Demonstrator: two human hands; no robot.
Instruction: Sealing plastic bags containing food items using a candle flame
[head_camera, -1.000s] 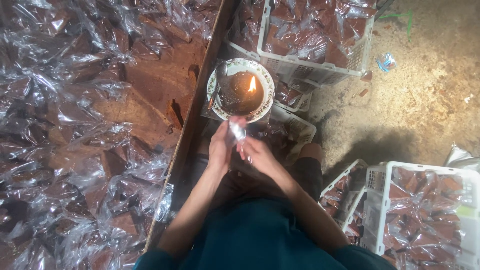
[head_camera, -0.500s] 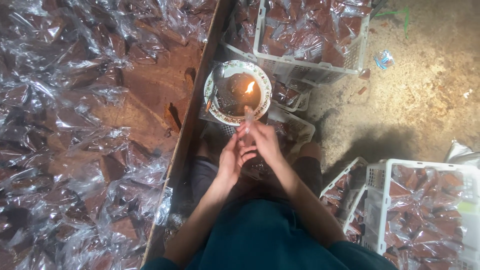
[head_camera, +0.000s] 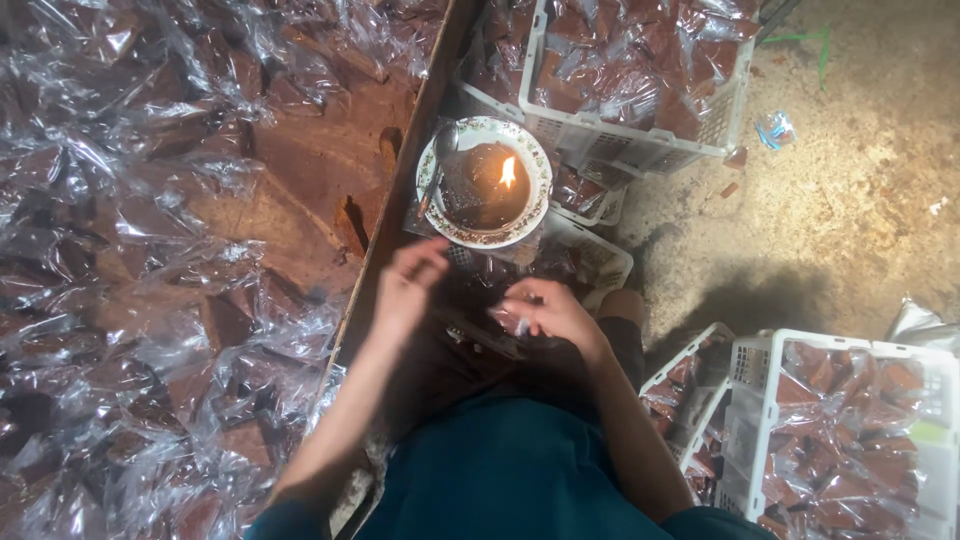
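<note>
A patterned bowl (head_camera: 437, 223) of dark liquid with a small flame (head_camera: 507, 172) burning in it rests on a white crate. A spoon (head_camera: 437, 160) leans on its left rim. My right hand (head_camera: 552, 312) pinches a small clear plastic packet (head_camera: 518, 324) just below the bowl. My left hand (head_camera: 407, 283) hovers beside it with fingers spread, near the wooden edge of the big pile.
A large heap of clear packets with brown contents (head_camera: 150, 260) fills the left side, bounded by a wooden board (head_camera: 385, 235). White plastic crates of packets stand at the top (head_camera: 640, 150) and bottom right (head_camera: 840, 420). Bare sandy ground (head_camera: 850, 230) lies to the right.
My hands were together holding the packet up by the flame. They have drawn back from the bowl and parted; the right hand keeps the packet, the left has let go.
</note>
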